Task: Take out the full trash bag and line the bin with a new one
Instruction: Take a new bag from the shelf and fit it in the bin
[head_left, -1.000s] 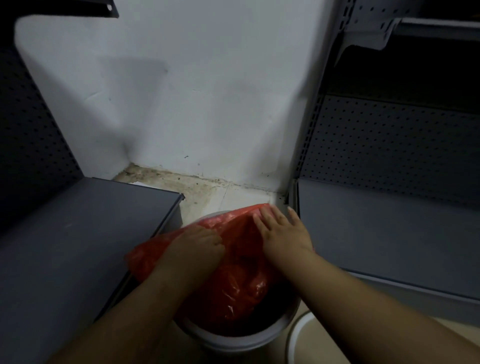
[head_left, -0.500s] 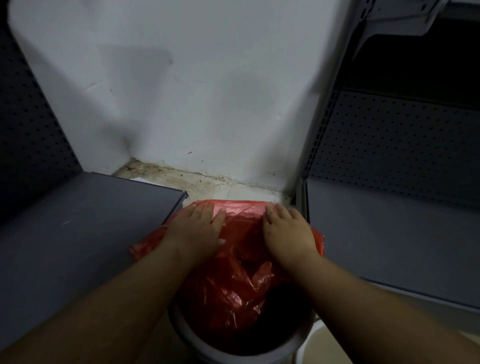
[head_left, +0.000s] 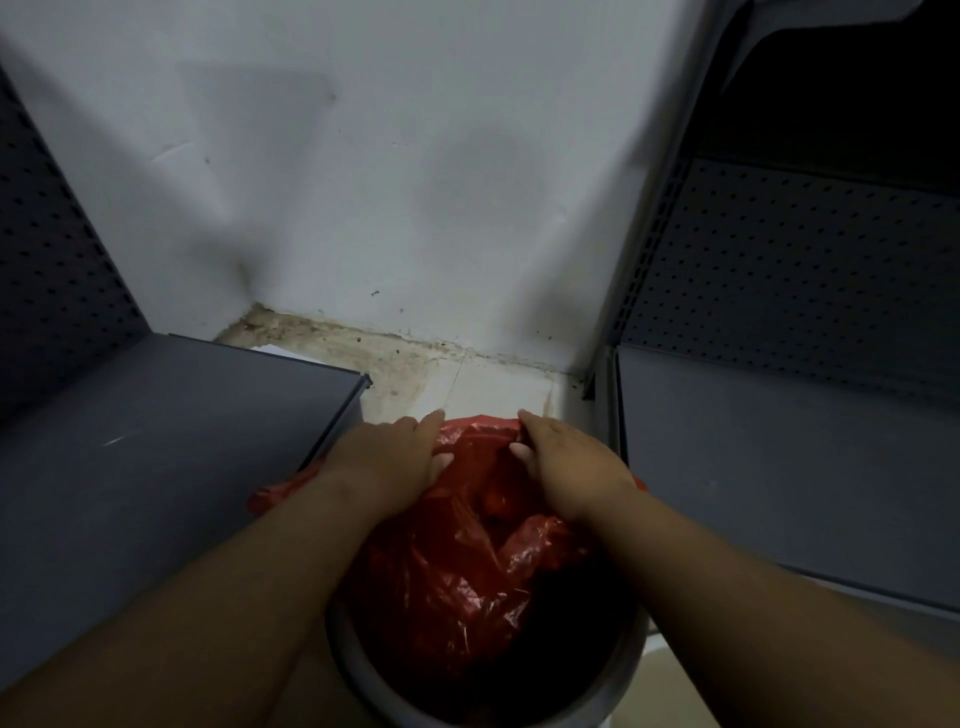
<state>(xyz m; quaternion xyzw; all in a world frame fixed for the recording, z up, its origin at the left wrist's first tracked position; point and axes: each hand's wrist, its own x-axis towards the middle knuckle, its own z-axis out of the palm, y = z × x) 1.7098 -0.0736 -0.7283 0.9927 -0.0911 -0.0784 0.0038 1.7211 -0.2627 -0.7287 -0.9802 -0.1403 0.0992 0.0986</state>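
Note:
A red plastic trash bag (head_left: 457, 571) lies in and over a round grey bin (head_left: 363, 670) on the floor between two shelf units. My left hand (head_left: 389, 457) grips the bag's edge at the bin's far left rim, thumb tucked into the plastic. My right hand (head_left: 566, 462) grips the bag's edge at the far right rim, fingers curled over it and thumb inside. The bag's mouth stretches between both hands across the far rim. Crumpled red plastic fills the bin's inside; a flap hangs out on the left (head_left: 275, 496). The bin's far rim is hidden under bag and hands.
A dark grey shelf (head_left: 156, 467) runs close on the left and another (head_left: 779, 467) on the right, both with pegboard backs. A white wall (head_left: 389, 182) stands behind, with a stained floor strip (head_left: 415, 374) in front of it.
Both hands have slid forward to the bin's far rim and curled onto the bag's edge. The bag's edge now reaches over that rim. The camera has tipped further down.

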